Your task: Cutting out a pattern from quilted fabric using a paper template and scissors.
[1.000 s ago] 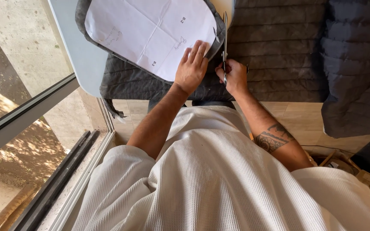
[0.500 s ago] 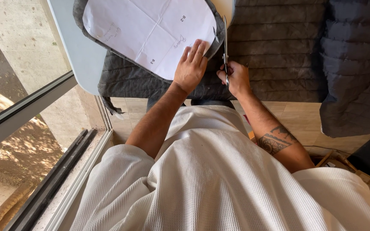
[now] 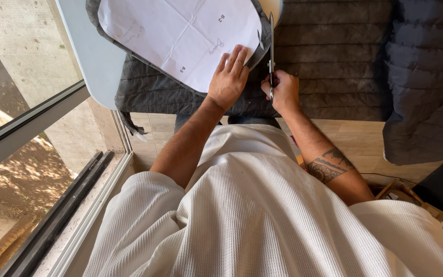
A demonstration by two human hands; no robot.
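The left hand lies flat, fingers spread a little, on the lower edge of a white paper pattern, pressing it onto the grey quilted fabric that covers the table. Just beside it, the right hand has its fingers closed through the handles of a pair of scissors, whose blades point away from the person along the paper's right edge (whether the blades are parted cannot be told). More of the dark quilted fabric hangs over the table's near edge, above a pale tiled floor.
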